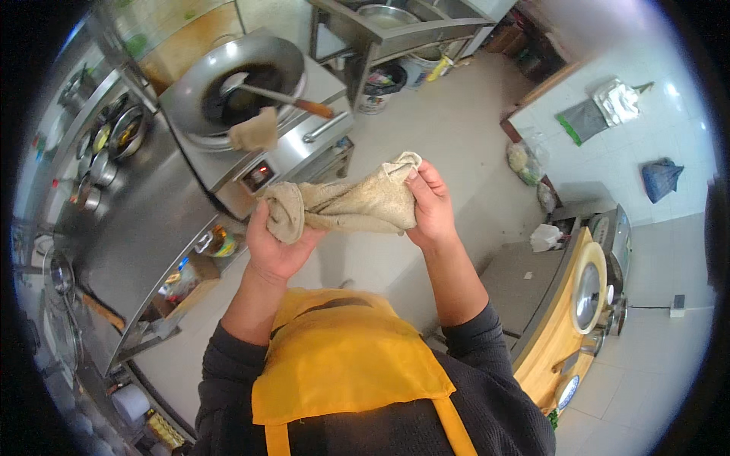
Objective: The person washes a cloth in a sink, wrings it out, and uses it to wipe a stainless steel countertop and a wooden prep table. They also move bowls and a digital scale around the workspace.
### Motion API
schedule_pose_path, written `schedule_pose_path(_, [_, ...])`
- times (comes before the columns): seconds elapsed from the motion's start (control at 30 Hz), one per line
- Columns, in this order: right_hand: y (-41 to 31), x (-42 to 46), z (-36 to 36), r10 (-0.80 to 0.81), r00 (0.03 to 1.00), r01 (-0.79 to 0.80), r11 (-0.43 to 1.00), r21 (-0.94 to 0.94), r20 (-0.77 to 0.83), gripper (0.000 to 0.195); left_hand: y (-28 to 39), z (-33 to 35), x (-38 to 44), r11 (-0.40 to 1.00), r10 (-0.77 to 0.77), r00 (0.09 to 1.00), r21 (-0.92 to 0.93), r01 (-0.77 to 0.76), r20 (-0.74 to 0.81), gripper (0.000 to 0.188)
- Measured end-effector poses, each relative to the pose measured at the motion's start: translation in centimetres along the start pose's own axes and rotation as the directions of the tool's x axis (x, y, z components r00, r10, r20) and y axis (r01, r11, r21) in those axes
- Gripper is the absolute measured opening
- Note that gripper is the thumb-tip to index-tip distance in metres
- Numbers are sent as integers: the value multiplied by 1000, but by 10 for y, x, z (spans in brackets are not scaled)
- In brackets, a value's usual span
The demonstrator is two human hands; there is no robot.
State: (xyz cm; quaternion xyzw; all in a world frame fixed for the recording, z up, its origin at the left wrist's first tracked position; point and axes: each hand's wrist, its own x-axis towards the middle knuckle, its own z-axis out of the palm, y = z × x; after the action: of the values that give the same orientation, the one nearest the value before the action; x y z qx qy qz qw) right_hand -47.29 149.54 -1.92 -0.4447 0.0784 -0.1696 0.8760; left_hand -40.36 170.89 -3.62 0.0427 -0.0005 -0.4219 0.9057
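A beige cloth towel [359,199], stained and bunched up, stretches between my two hands above the floor. My left hand [282,242] grips its rolled left end. At the other end my right hand [432,202] pinches a folded corner, thumb on top. Ahead and to the left, a large wok [188,91] sits on a steel stove [325,85]. A ladle [274,96] with a wooden handle lies across the wok, its bowl inside. Another beige cloth [255,131] is draped over the wok's near rim.
A steel counter [148,228] runs along the left, with pots and bowls [128,131] at its back. On the right stands a wooden board [550,365] bearing a lidded round pan [588,288]. Buckets [379,91] stand beneath a steel sink [388,34] ahead. Bagged vegetables [524,159] hang by the right wall.
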Motion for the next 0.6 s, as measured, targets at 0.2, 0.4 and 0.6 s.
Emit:
schedule_pose_path(0.2, [-98,36,-71,16,996,-25,994,-107,-85,15,-48,-42,120,786,-150,954,554,275,-262,44])
schedule_pose_path(0.4, [-139,95,-136,89,949,-172,949,-263,-301,20,-143,-20,246,96,102,993,993,-65,56,55])
schedule_pose_path(0.6, [-169,136,-175,29,924,1,997,79,-382,40,-209,30,345,646,-367,928,736,203,66,44])
